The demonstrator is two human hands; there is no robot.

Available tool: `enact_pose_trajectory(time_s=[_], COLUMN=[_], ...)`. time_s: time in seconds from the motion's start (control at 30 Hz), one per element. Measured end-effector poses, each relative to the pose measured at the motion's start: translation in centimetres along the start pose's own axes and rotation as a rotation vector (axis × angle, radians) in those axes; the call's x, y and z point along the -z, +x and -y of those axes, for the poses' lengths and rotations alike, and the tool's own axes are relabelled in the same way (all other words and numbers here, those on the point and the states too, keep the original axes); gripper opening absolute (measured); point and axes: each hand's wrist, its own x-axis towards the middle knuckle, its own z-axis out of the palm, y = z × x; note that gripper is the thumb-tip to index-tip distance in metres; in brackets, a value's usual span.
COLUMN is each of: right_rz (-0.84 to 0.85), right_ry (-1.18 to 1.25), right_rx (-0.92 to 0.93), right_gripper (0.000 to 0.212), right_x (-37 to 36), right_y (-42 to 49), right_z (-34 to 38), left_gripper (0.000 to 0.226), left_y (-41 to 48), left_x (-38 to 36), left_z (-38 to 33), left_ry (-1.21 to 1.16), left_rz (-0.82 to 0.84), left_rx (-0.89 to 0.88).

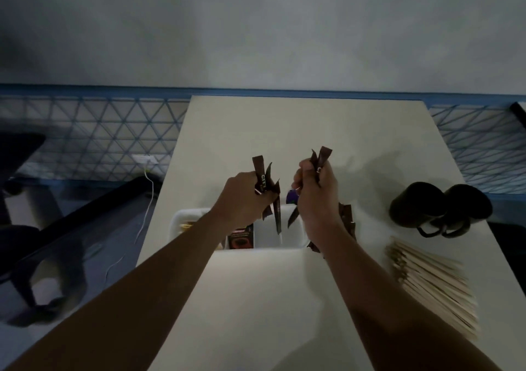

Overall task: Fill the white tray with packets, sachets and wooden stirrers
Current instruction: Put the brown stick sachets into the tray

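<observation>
Both forearms (142,299) reach up the table (256,313) to the white tray (182,218), which sits mid-table under the hands. Inside it a red-brown packet (240,238) stands left of a white compartment. Left hand (242,197): grip clamped on a fan of brown sachets (259,171) above the tray. Right hand (316,200): grip clamped on more brown sticks (323,157) and a purple sachet (293,198). Wooden stirrers (432,285) lie piled to the right of the tray; 2 dark mugs (438,209) stand beyond them, near the table's right edge.
</observation>
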Motion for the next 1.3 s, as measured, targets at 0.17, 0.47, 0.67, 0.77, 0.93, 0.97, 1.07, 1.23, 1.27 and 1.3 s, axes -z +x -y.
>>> enact_pose_trajectory(time_s=[0.17,0.47,0.67,0.77,0.93,0.97,1.07,1.23,1.27,1.3], right_rz=[0.039,0.094,0.125,0.129,0.125,0.129,0.129,0.117,0.11,0.104], right_ry=[-0.01,-0.156,-0.12,-0.102,-0.247,-0.276,-0.299,-0.275,-0.276,-0.281], right_rx=[-0.039,-0.143,-0.231,-0.231,-0.151,-0.133,-0.09,-0.047,-0.038,-0.036], right_gripper=[0.016,0.017,0.018,0.014,0.018,0.02,0.023,0.024,0.024,0.024], right_x=[-2.6,-3.9,-3.8,-3.7,-3.6,-3.5,-3.2,-2.2,-1.9,-1.7], right_y=[-0.9,-1.7,-2.1,-2.3,-2.6,-2.7,-2.7,-2.4,-2.3,-2.3], right_z=[-1.6,-3.9,-4.9,-5.1,-4.9,-4.8,-4.6,-4.1,-4.0,-3.9], left_gripper=[0.017,0.026,0.007,0.013,0.02,0.02,0.025,0.038,0.039,0.038], left_y=[-1.2,-2.1,-2.3,-2.0,-1.9,-1.9,-1.9,-2.0,-2.0,-2.1], left_x=[-1.2,-3.2,-3.4,-3.5,-3.2,-3.1,-2.7,-1.6,-1.5,-1.3], left_z=[2.2,2.6,2.6,2.8,3.2,3.3,3.5,3.7,3.6,3.5], left_ry=[0.099,0.162,0.119,0.215,0.135,0.123,0.076,0.017,0.012,0.007], left_rz=[-0.066,-0.085,-0.05,-0.079,-0.169,-0.183,-0.226,-0.249,-0.253,-0.257], left_rx=[-0.007,0.017,0.056,0.054,0.052,0.044,0.027,0.051,0.048,0.044])
